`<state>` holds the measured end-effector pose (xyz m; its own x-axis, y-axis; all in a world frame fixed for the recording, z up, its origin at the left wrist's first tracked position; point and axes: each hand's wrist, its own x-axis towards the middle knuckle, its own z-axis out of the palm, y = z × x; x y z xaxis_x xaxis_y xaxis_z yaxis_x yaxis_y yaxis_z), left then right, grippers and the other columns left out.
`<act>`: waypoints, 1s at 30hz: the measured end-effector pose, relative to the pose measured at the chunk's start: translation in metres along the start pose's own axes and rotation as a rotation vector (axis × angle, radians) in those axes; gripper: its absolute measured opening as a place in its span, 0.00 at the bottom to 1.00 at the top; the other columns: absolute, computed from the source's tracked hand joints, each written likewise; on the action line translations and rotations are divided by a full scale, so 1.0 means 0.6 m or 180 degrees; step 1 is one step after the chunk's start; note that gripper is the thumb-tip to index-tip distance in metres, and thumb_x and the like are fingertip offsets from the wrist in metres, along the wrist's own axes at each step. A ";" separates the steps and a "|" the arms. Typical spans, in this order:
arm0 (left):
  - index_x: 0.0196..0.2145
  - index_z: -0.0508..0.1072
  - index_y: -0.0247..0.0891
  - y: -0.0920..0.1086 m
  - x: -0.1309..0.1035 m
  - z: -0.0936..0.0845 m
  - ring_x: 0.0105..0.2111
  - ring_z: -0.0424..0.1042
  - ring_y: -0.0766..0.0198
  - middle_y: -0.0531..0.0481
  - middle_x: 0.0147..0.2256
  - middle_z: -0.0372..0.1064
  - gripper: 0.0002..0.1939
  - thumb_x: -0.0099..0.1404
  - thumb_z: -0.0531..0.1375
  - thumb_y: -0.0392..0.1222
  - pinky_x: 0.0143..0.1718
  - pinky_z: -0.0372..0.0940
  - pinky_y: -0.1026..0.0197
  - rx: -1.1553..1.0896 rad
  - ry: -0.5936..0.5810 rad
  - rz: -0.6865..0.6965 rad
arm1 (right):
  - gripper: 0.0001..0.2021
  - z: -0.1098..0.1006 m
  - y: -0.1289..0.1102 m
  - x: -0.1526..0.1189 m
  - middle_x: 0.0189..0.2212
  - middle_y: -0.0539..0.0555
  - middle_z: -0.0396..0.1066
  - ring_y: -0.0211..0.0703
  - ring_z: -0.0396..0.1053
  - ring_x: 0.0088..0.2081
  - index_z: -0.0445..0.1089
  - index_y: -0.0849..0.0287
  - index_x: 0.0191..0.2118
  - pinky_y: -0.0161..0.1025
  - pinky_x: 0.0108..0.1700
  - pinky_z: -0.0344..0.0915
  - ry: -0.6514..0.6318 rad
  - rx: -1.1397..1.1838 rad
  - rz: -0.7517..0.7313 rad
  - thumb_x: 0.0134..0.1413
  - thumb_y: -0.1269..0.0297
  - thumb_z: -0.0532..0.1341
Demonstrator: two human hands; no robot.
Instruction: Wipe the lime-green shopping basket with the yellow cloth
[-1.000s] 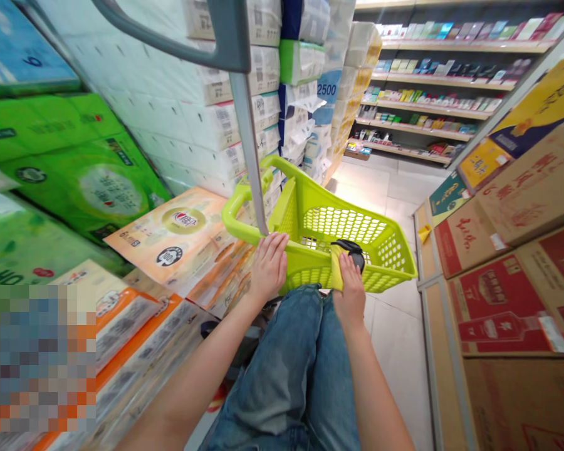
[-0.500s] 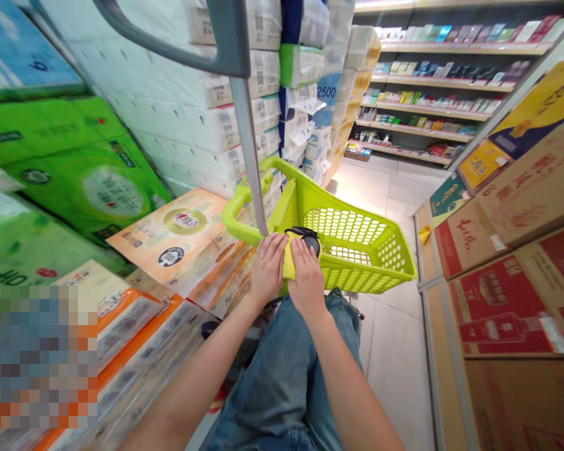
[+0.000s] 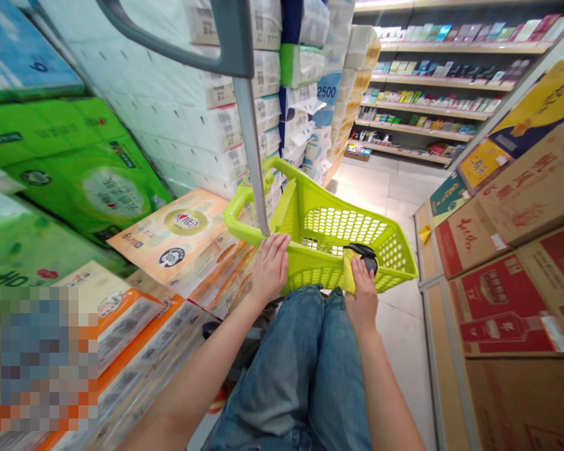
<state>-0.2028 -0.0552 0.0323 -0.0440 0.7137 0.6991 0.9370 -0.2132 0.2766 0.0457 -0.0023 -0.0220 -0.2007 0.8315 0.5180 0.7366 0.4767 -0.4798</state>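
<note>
A lime-green plastic shopping basket [image 3: 305, 263] with perforated sides stands in front of my knees, and a grey telescopic handle [image 3: 251, 150] rises at its left end. The fingers of my left hand [image 3: 270, 266] lie together over the basket's near rim, beside the foot of that handle. Farther right on the same rim, my right hand [image 3: 364, 294] presses a yellow cloth [image 3: 350, 269] against the side. A black and dark grey item [image 3: 366, 255] shows just past the fingers; I cannot make out its kind.
Wrapped tissue packs [image 3: 188, 222] are stacked close on the left, with taller white stacks [image 3: 225, 119] behind. Cardboard cartons [image 3: 507, 307] line the right side. Tiled floor [image 3: 395, 188] runs between them to shelves of small boxes [image 3: 446, 75] at the back.
My right hand has slid right along the near rim with the yellow cloth and dark item, away from my left hand. My left hand stays by the handle. My knees have come closer together.
</note>
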 end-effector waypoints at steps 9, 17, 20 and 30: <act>0.65 0.61 0.37 -0.003 0.001 -0.003 0.66 0.56 0.55 0.42 0.62 0.65 0.24 0.75 0.45 0.37 0.69 0.50 0.45 -0.0003 -0.0030 0.0003 | 0.37 0.041 -0.199 0.045 0.66 0.61 0.61 0.46 0.56 0.69 0.59 0.66 0.67 0.51 0.72 0.50 -0.0277 0.0530 -0.0715 0.47 0.78 0.51; 0.66 0.61 0.37 -0.002 0.000 -0.001 0.66 0.57 0.55 0.43 0.62 0.65 0.24 0.75 0.45 0.37 0.69 0.49 0.45 0.0006 -0.0013 -0.0006 | 0.39 0.029 -0.124 0.021 0.67 0.58 0.60 0.43 0.54 0.70 0.55 0.60 0.69 0.52 0.72 0.48 -0.0238 0.0402 -0.0572 0.48 0.79 0.49; 0.66 0.60 0.38 -0.001 0.000 0.000 0.66 0.57 0.55 0.43 0.62 0.64 0.24 0.75 0.45 0.37 0.69 0.49 0.45 -0.0002 -0.0014 -0.0020 | 0.40 0.012 -0.058 0.002 0.67 0.57 0.60 0.45 0.54 0.70 0.54 0.58 0.69 0.54 0.71 0.49 -0.0119 0.0176 -0.0313 0.46 0.79 0.50; 0.66 0.60 0.37 -0.003 0.000 -0.001 0.66 0.57 0.54 0.43 0.62 0.64 0.24 0.75 0.45 0.37 0.69 0.49 0.45 0.0012 0.0005 -0.0008 | 0.43 0.025 -0.129 0.030 0.66 0.60 0.62 0.48 0.55 0.69 0.57 0.62 0.68 0.53 0.71 0.51 -0.0217 0.0313 -0.0132 0.41 0.81 0.52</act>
<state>-0.2044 -0.0551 0.0322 -0.0470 0.7132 0.6994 0.9382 -0.2088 0.2760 -0.0242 -0.0201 0.0138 -0.2755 0.8264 0.4911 0.6604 0.5340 -0.5280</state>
